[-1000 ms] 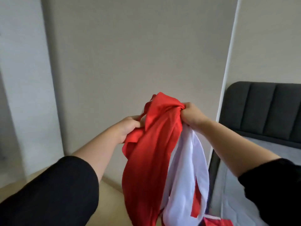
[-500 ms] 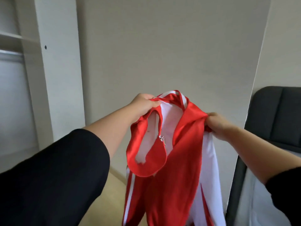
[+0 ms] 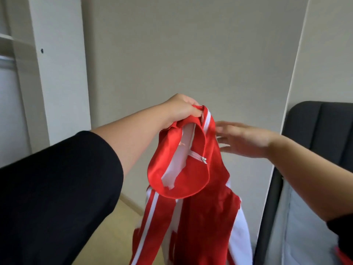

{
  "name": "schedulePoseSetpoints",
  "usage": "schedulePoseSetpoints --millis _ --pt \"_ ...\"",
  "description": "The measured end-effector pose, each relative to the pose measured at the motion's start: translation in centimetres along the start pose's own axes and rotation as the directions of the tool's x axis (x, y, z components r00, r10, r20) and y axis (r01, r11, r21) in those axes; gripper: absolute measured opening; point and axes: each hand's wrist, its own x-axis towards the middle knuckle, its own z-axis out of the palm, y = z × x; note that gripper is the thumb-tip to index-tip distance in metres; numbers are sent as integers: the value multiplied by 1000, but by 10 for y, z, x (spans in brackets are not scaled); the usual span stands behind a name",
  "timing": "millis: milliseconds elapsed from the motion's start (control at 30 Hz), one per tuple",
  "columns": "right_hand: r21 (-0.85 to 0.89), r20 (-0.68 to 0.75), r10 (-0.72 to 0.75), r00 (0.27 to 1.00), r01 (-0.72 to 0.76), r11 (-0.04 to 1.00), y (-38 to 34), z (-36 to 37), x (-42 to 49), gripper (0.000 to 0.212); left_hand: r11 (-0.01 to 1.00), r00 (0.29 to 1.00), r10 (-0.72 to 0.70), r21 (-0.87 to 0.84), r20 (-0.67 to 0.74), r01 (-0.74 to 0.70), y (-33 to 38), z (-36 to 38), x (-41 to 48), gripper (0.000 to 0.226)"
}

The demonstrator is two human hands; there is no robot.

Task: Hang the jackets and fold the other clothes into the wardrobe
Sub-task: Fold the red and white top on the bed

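In mid-air before the wall [image 3: 191,54]: red track jacket [image 3: 191,217], white stripes and lining, hangs from left hand [image 3: 177,109] pinching its collar; right hand [image 3: 246,140] beside it, fingers spread, empty, blurred; hem cut off

right hand [image 3: 248,140] motion-blurred, jacket [image 3: 200,217] hem cut off below
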Motion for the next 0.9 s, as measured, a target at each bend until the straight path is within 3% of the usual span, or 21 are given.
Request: schedulePoseSetpoints --millis 133,267,367,433,500,600,700,733,800,900 --pt "37 -234 43 971 -35 999 6 30 17 30 999 999 25 39 39 -26 -6 8 0 16" --pt "99 -452 69 890 -27 995 15 45 26 25 981 998 -46 -189 34 51 -34 12 -2 5" --pt "256 -614 142 776 26 966 22 38 31 31 880 975 -177 -422 133 217 -65 7 -2 44" --pt "385 -644 207 736 78 920 26 28 31 31 782 929 -213 -518 301 347 -92 -5 -8 73" --pt "446 -688 253 680 121 887 30 15 31 36 713 854 -210 -523 477 467 -123 -13 -19 85" --pt "478 -750 292 594 181 859 34 0 32 40 790 739 -150 -370 657 489 -156 -1 -37 75" --pt "511 -769 332 547 213 833 37 -6 33 42 861 626 -96 -252 773 443 -155 30 -44 93" --pt "516 -775 346 529 214 830 38 -7 32 42 875 637 -103 -234 764 423 -152 44 -45 87" --pt "528 -779 376 501 200 825 42 -10 29 42 913 754 -146 -206 640 352 -144 71 -46 61" --pt "527 -787 388 479 196 827 49 -17 19 38 939 956 -131 -275 263 205 -142 95 -38 26"
